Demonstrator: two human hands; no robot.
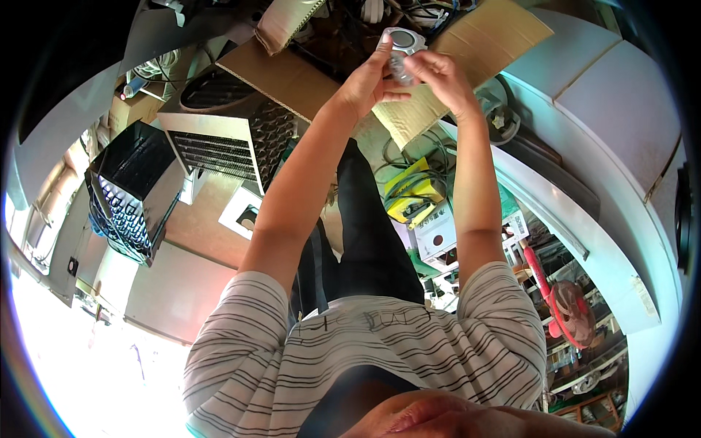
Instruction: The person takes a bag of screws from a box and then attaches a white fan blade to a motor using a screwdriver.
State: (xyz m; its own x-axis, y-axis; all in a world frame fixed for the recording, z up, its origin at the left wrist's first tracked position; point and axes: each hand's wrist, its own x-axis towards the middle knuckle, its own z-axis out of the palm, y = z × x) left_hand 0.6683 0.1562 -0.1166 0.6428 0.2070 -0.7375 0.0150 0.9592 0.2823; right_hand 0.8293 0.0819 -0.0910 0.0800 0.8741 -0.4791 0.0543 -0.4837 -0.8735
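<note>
My left hand (369, 87) holds a small silver-grey part (402, 40) with a dark round middle near the top centre, its thumb against the side. My right hand (446, 84) is closed at a clear, crumpled-looking piece (399, 68) just below that part; whether this is attached to it I cannot tell. Both hands are over an open cardboard box (511, 33) with flaps folded out. Dark cables and small parts lie inside the box.
A dark perforated metal casing (212, 157) and a black crate-like object (135, 160) stand at the left. Coiled cable (401, 191) lies on a yellow item below the box. A white panel (599, 109) curves along the right, above a red fan-like object (555, 299).
</note>
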